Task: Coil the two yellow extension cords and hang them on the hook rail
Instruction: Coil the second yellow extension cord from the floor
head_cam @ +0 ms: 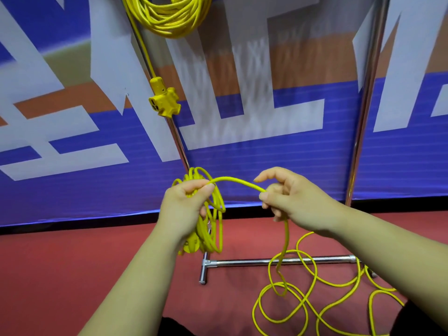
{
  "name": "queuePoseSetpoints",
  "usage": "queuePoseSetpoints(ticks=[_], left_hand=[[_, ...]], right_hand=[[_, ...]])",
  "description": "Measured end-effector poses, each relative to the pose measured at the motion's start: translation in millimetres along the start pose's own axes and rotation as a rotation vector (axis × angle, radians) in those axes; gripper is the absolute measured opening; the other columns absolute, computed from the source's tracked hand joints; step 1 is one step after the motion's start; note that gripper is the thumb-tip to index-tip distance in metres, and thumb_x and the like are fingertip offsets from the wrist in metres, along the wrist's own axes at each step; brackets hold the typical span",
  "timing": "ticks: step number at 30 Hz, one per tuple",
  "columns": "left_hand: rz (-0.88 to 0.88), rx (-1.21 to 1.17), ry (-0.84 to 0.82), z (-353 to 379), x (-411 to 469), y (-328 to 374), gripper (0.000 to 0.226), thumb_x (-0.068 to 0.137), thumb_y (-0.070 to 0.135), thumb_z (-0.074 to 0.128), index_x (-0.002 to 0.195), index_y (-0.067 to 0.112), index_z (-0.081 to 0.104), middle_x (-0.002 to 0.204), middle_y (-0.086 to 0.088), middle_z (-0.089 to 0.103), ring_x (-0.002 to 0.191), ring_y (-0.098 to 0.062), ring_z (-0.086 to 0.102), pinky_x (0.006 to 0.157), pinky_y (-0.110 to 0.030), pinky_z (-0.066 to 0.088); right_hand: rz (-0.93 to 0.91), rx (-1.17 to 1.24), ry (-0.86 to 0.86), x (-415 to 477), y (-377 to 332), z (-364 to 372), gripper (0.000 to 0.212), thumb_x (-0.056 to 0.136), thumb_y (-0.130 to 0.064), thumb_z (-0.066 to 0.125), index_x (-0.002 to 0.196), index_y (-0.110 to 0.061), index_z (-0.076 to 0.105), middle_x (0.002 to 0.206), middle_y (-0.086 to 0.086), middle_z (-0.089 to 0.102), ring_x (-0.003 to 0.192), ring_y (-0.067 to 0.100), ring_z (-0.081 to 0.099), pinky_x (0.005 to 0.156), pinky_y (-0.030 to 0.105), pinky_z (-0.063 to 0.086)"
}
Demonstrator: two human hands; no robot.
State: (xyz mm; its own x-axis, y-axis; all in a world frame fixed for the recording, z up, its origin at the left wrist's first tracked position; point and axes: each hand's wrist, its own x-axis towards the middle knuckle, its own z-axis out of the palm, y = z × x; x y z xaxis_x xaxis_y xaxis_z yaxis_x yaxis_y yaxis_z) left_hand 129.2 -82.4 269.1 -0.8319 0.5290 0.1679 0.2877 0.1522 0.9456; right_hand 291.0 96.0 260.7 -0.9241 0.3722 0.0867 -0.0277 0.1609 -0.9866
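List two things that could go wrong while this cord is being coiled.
1. The loose cord lies in crossed loops over the base bar; pulling it in may knot it or snag it there.
2. The left hand grips the coil at its top; loops could slip out.

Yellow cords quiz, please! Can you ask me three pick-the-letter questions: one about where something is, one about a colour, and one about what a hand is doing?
1. Where does the loose cord lie?
A) on a table
B) on the red floor
C) in a box

2. What colour is the dangling socket block?
A) yellow
B) green
C) black

3. What is the left hand doing?
A) waving
B) lying flat
C) gripping a half-wound coil

Answers:
1 B, its loops sprawl across the floor.
2 A, it matches the cords.
3 C, its fingers curl round the loops.
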Motion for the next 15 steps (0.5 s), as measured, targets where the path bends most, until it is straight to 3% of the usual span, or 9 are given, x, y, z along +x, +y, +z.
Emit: queuePoseSetpoints(ticks=[5,7,10,12,15], left_hand=[[-0.036,0.094,-0.042,-2.6,-1.4,-8.0,0.009,0.092,0.017,0.071,0.1,0.015,0.075,0.046,-0.004,0.051,0.04,-0.013,0.046,0.044,-0.02,0.04],[-0.125,-0.032,-0.007,-4.6,1.5,-13.5,0.016,0.091,0.012,0.072,0.106,0.016,0.075,0.054,-0.009,0.052,0.041,-0.014,0.046,0.045,-0.023,0.043],[-0.265,-0.358,0.107,-11.1,6.5,-17.1,0.023,0.094,0.003,0.063,0.111,0.015,0.072,0.06,-0.008,0.05,0.043,-0.012,0.046,0.044,-0.022,0.045],[-0.284,-0.526,0.164,-16.2,10.6,-18.6,0.026,0.095,-0.001,0.057,0.113,0.013,0.07,0.059,-0.004,0.05,0.047,-0.013,0.048,0.045,-0.022,0.046],[-0.236,-0.606,0.196,-21.6,14.2,-21.0,0.029,0.094,-0.002,0.055,0.115,0.011,0.069,0.064,-0.005,0.052,0.052,-0.015,0.05,0.048,-0.026,0.047]], right_hand=[[-0.244,-0.454,0.351,8.5,13.9,4.5,0.012,0.09,-0.021,0.068,0.09,-0.033,0.069,0.074,-0.025,0.064,0.067,0.0,0.056,0.063,0.015,0.04],[-0.293,-0.586,0.379,10.5,13.5,2.1,0.01,0.091,-0.022,0.067,0.094,-0.029,0.072,0.074,-0.022,0.062,0.073,-0.002,0.056,0.066,0.012,0.039],[-0.211,-0.949,0.232,13.9,13.1,-5.7,0.013,0.094,-0.028,0.06,0.101,-0.03,0.07,0.095,-0.009,0.069,0.092,0.016,0.063,0.076,0.034,0.05],[-0.087,-1.15,0.086,12.9,12.5,-6.7,0.016,0.095,-0.029,0.056,0.104,-0.031,0.068,0.1,-0.005,0.07,0.097,0.023,0.063,0.077,0.036,0.052],[-0.044,-1.252,-0.192,7.8,13.3,-0.1,0.016,0.091,-0.025,0.056,0.101,-0.028,0.069,0.099,-0.005,0.07,0.093,0.023,0.063,0.075,0.034,0.052]])
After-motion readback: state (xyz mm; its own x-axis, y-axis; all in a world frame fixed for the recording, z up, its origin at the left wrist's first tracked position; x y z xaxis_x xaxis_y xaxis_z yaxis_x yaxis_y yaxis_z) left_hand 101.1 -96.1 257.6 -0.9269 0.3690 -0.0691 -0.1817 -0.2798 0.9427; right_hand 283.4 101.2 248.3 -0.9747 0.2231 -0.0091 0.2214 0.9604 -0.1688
